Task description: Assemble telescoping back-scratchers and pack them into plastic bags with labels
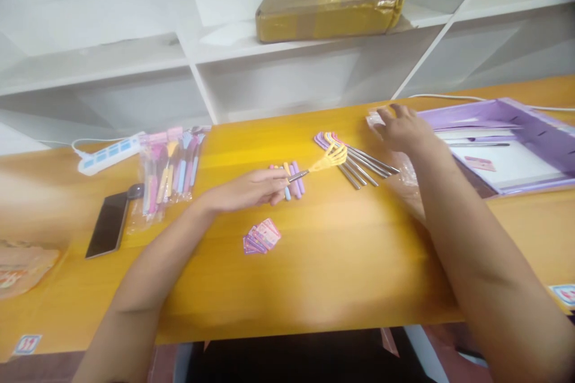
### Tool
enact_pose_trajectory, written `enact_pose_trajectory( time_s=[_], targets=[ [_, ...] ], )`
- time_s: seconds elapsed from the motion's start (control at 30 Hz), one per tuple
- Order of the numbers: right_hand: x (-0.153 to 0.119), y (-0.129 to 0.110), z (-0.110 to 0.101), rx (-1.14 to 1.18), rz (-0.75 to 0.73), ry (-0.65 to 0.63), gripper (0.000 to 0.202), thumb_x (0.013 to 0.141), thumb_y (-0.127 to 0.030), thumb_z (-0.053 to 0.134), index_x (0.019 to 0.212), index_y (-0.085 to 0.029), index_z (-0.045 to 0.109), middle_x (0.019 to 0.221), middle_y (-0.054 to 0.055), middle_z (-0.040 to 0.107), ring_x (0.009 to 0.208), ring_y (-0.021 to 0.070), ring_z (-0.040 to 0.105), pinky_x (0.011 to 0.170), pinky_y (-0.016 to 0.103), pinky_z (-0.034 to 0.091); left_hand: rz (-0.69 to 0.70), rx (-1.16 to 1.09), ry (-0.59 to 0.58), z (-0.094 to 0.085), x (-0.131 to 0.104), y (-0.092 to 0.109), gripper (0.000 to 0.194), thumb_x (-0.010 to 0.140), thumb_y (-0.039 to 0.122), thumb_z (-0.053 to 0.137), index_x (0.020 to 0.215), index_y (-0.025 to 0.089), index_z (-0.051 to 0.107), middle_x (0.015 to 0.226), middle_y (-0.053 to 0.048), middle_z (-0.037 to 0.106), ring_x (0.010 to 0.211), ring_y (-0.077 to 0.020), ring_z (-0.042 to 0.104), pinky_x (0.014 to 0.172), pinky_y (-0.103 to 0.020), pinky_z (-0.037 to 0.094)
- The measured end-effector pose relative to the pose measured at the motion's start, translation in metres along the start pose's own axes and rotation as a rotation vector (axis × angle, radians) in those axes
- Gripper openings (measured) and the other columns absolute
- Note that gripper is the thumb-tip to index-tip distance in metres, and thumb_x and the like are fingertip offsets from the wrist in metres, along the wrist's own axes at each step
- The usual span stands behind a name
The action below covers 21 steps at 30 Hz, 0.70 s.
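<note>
My left hand [260,187] is closed on a back scratcher [330,158] with a yellow claw head and a metal rod; its grip end is hidden in my fingers. Beneath that hand lie several pastel stick-shaped handles [296,181]. Just to the right, several back scratcher heads on metal rods [359,163] lie fanned out, in purple, yellow and pink. My right hand [402,127] is over crumpled clear plastic bags [408,169], fingers bent and apart; their tips seem to touch the plastic. Small pink and purple cards [263,236] lie fanned nearer to me.
A purple box [503,109] with a metal rod and a pink card stands at right. At left are clear bags of pastel back scratchers [168,170], a power strip [112,154] and a dark phone [106,224]. A taped parcel [332,9] sits on the shelf behind.
</note>
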State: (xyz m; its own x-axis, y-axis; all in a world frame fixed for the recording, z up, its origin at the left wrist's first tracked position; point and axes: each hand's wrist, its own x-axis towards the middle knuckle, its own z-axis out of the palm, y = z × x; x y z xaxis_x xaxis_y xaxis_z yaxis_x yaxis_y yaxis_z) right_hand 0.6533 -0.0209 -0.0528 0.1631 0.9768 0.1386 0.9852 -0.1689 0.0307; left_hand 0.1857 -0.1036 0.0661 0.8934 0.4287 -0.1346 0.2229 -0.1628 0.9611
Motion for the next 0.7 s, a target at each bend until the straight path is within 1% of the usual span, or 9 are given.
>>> enact_pose_trajectory(
  time_s=[0.07,0.17,0.3,0.4,0.47,0.5,0.57,0.63,0.7],
  targets=[
    [0.001,0.000,0.016,0.044,-0.018,-0.008,0.062,0.118,-0.042,0.033,0.171,-0.010,0.037,0.176,0.029,0.031,0.161,0.0330,0.032,0.121,0.044,0.033,-0.001,0.014,-0.003,-0.001,0.000,-0.001,0.032,0.113,0.041,0.045,0.101,0.021,0.067,0.080,0.001,0.049,0.067,-0.0135,0.035,0.063,-0.027,0.035],
    [0.000,0.004,0.035,0.117,-0.006,-0.067,0.054,0.116,-0.037,0.036,0.162,-0.011,0.049,0.173,0.027,0.041,0.158,0.0315,0.038,0.123,0.044,0.034,0.002,0.027,-0.010,-0.001,-0.001,-0.001,0.031,0.112,0.040,0.045,0.104,0.021,0.067,0.081,0.000,0.050,0.069,-0.0135,0.037,0.064,-0.027,0.036],
    [-0.001,0.009,0.033,0.181,0.009,-0.039,0.051,0.114,-0.030,0.037,0.156,-0.008,0.055,0.170,0.028,0.045,0.156,0.0328,0.040,0.124,0.047,0.034,-0.013,0.026,0.020,0.000,-0.002,-0.001,0.033,0.112,0.043,0.046,0.104,0.020,0.068,0.080,0.000,0.051,0.068,-0.0132,0.037,0.063,-0.026,0.035],
    [-0.001,0.001,0.006,0.210,0.027,0.064,0.056,0.111,-0.022,0.035,0.162,-0.001,0.047,0.172,0.031,0.040,0.160,0.0313,0.035,0.127,0.045,0.032,0.000,0.005,0.052,0.001,-0.003,-0.001,0.032,0.112,0.044,0.048,0.107,0.019,0.068,0.081,0.000,0.053,0.068,-0.0125,0.039,0.061,-0.025,0.035],
    [-0.004,-0.011,-0.023,0.228,0.026,0.131,0.056,0.110,-0.016,0.032,0.160,0.000,0.049,0.168,0.031,0.045,0.158,0.0285,0.040,0.127,0.040,0.032,0.017,-0.003,0.068,0.002,-0.003,-0.001,0.031,0.112,0.043,0.048,0.107,0.019,0.068,0.081,-0.001,0.055,0.068,-0.0122,0.041,0.062,-0.025,0.037],
    [-0.008,-0.020,-0.040,0.246,0.018,0.146,0.054,0.109,-0.014,0.031,0.156,-0.002,0.054,0.162,0.029,0.054,0.152,0.0268,0.047,0.124,0.036,0.035,0.024,-0.001,0.078,0.002,-0.004,-0.001,0.031,0.112,0.043,0.049,0.107,0.019,0.068,0.082,-0.001,0.056,0.069,-0.0122,0.042,0.063,-0.025,0.038],
    [-0.019,-0.039,-0.074,0.308,-0.025,0.125,0.046,0.107,-0.012,0.035,0.140,-0.012,0.067,0.136,0.019,0.074,0.127,0.0211,0.066,0.111,0.029,0.045,0.030,0.004,0.112,0.002,-0.005,-0.001,0.031,0.112,0.043,0.050,0.107,0.019,0.068,0.084,-0.001,0.058,0.070,-0.0119,0.044,0.064,-0.024,0.039],
    [-0.033,-0.059,-0.104,0.439,-0.049,0.108,0.043,0.105,-0.010,0.035,0.127,-0.018,0.071,0.117,0.012,0.080,0.103,0.0173,0.072,0.098,0.026,0.050,0.024,-0.006,0.161,0.002,-0.005,-0.001,0.031,0.112,0.045,0.051,0.108,0.019,0.068,0.087,-0.002,0.060,0.073,-0.0115,0.047,0.065,-0.024,0.040],
    [-0.043,-0.074,-0.122,0.444,-0.069,0.102,0.040,0.104,-0.009,0.037,0.119,-0.020,0.072,0.109,0.009,0.081,0.093,0.0168,0.072,0.092,0.026,0.049,0.013,-0.015,0.200,0.003,-0.006,-0.001,0.031,0.112,0.048,0.052,0.110,0.019,0.066,0.090,-0.002,0.061,0.075,-0.0114,0.050,0.067,-0.023,0.042]
  ],
)
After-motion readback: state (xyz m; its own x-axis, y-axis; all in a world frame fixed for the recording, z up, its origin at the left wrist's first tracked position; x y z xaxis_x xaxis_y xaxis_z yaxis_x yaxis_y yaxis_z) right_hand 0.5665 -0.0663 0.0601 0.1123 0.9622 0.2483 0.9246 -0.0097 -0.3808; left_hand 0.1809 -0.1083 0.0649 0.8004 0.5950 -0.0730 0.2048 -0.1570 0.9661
